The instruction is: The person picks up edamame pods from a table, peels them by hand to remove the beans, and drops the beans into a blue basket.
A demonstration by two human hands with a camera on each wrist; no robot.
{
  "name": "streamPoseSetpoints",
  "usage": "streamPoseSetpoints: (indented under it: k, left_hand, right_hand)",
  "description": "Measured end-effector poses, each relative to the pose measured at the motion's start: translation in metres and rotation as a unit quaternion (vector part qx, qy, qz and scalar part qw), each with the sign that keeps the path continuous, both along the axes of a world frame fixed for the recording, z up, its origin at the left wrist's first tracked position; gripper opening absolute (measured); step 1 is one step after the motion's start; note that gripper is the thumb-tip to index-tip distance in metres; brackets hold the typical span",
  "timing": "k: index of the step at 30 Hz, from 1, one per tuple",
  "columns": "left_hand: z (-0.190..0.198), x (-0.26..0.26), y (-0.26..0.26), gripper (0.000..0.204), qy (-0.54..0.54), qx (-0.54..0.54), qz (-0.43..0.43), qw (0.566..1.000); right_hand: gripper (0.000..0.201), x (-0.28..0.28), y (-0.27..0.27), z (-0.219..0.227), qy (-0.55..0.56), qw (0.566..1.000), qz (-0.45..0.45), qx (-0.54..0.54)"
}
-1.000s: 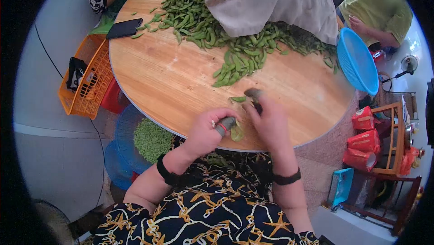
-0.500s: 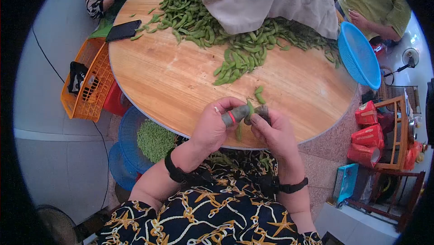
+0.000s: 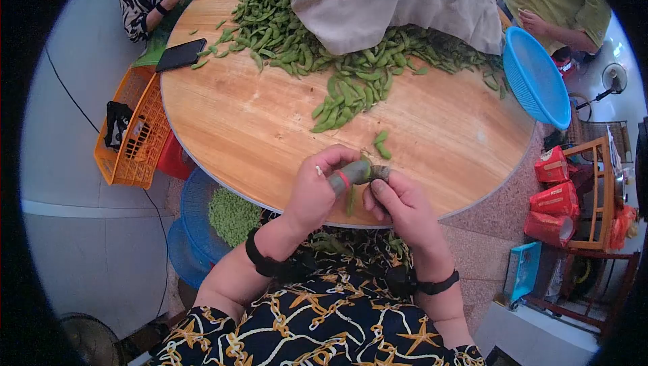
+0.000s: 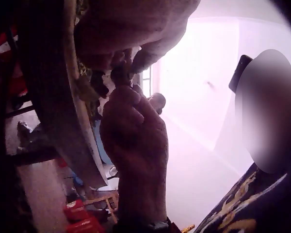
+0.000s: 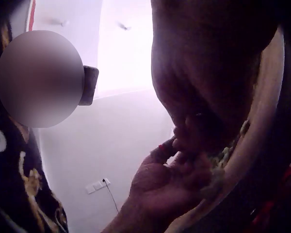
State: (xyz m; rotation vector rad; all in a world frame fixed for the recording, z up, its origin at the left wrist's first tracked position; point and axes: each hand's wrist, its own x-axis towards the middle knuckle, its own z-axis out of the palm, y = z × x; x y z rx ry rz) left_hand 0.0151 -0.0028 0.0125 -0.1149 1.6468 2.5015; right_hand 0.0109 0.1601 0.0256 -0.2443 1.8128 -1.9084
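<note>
My left hand [image 3: 312, 194] pinches a green edamame pod [image 3: 366, 165] near the table's front edge. A dark cover with a red band [image 3: 343, 177] sits on its thumb. My right hand [image 3: 412, 212] meets it from the right, fingers curled in at the pod's end, with a dark cover [image 3: 381, 172] on one finger. Another green pod [image 3: 350, 200] shows below the left thumb. Two loose pods [image 3: 382, 144] lie just beyond the hands. In the left wrist view the right hand [image 4: 136, 141] is dark against the light; the left hand [image 5: 165, 184] shows in the right wrist view.
A heap of pods [image 3: 270, 28] lies on the round wooden table [image 3: 236, 116], partly under a grey cloth [image 3: 405, 1]. A phone [image 3: 181, 55] rests at the left edge, a blue basket [image 3: 536, 79] at the right. Shelled beans [image 3: 233, 216] fill a blue basket lower left.
The right hand has come back from the table beyond to meet the left at a pod. Loose pods now lie beyond them; the split pod seen earlier at the left thumb no longer shows there.
</note>
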Motion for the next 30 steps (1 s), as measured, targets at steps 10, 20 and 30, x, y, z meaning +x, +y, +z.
streamPoseSetpoints:
  k: [10,20,30]
  left_hand:
    - [-0.001,0.006,0.003,0.009,0.066,-0.065,0.018,0.996]
    - [-0.013,0.005,0.002,0.016,0.114,-0.171,0.002,0.979]
    - [-0.013,-0.008,0.003,0.013,0.035,-0.105,0.036,0.993]
  right_hand:
    - [0.022,-0.001,0.002,0.004,-0.101,0.993,0.017,-0.057]
    - [0.015,-0.008,-0.005,-0.008,0.0,1.0,-0.019,-0.004]
    - [0.019,-0.034,0.013,-0.001,0.06,0.986,-0.021,0.151]
